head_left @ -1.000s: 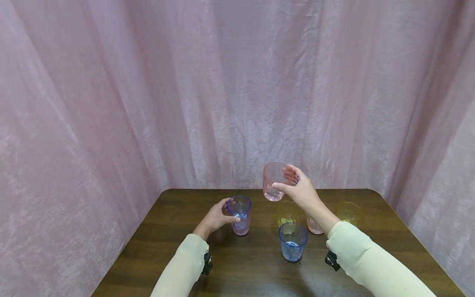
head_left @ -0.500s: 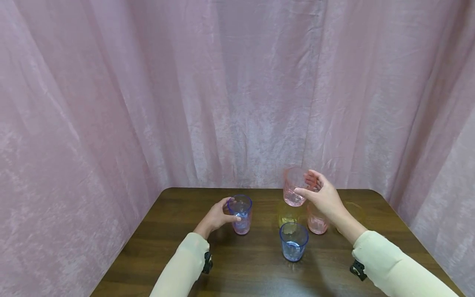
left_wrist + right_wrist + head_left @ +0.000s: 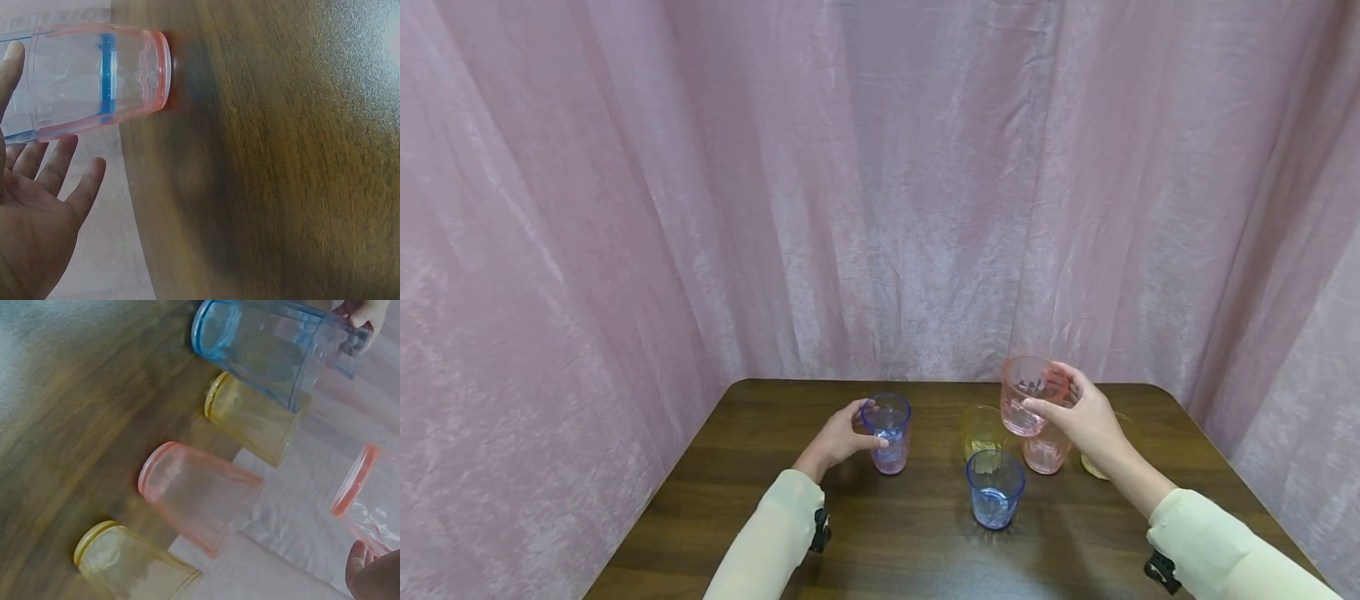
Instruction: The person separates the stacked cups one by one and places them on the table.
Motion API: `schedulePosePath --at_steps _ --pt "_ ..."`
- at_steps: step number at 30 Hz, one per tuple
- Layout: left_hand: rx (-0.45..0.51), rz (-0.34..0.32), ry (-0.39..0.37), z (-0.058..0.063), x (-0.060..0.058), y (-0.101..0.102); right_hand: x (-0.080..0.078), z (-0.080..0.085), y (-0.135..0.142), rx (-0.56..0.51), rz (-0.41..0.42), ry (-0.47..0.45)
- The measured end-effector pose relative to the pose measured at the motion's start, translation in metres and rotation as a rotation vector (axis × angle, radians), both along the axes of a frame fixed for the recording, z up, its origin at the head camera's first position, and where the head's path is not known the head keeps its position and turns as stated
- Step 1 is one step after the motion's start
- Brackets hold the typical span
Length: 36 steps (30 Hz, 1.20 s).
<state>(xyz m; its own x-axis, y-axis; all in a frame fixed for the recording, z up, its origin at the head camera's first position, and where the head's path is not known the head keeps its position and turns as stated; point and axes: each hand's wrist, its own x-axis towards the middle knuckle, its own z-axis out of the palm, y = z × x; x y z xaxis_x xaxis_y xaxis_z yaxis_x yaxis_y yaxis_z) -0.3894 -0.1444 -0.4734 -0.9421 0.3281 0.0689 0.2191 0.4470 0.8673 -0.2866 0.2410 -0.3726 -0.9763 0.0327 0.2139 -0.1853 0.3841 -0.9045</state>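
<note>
My left hand (image 3: 841, 435) grips a clear blue tumbler (image 3: 886, 418) that sits nested inside a pink tumbler (image 3: 892, 467) standing on the table. In the left wrist view the thumb lies on the blue tumbler's wall (image 3: 15, 87), above the pink rim. My right hand (image 3: 1086, 412) holds another pink tumbler (image 3: 1021, 404) upright in the air, thumb on the near side and fingers behind it. In the head view it overlaps the top of a standing pink tumbler (image 3: 1047, 457). The right wrist view shows the held tumbler (image 3: 378, 503) apart from the standing pink one (image 3: 197, 490).
A blue tumbler (image 3: 995, 493) stands in front of a yellow tumbler (image 3: 982, 427). Another yellow tumbler (image 3: 1093, 468) stands at the right, partly behind my right wrist. The wooden table (image 3: 715, 517) ends at a pink curtain (image 3: 880, 208).
My right hand has carried the pink tumbler to the right and downward, from above the yellow tumbler to above the standing pink one. The left hand has stayed in place on the blue tumbler.
</note>
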Motion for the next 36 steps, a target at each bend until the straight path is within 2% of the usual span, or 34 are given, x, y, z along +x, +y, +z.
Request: schedulePosePath --at_steps 9,16,22,26,31,36 --pt "0.006 0.003 0.008 0.001 0.002 0.001 0.004 -0.01 0.012 0.02 -0.006 0.015" --pt "0.005 -0.008 0.008 0.001 0.002 0.001 0.01 -0.03 0.023 0.066 -0.03 0.042" --pt "0.016 -0.004 0.001 0.002 0.001 0.0 0.014 -0.046 0.03 0.102 -0.028 0.03" --pt "0.009 -0.008 0.012 0.002 0.0 0.0 0.017 -0.054 0.032 0.083 -0.024 0.036" --pt "0.005 0.008 0.008 0.002 0.001 0.0 0.019 -0.06 0.033 0.071 -0.028 0.049" --pt "-0.004 0.018 0.01 0.002 0.001 0.001 0.024 -0.062 0.033 0.076 -0.032 0.014"
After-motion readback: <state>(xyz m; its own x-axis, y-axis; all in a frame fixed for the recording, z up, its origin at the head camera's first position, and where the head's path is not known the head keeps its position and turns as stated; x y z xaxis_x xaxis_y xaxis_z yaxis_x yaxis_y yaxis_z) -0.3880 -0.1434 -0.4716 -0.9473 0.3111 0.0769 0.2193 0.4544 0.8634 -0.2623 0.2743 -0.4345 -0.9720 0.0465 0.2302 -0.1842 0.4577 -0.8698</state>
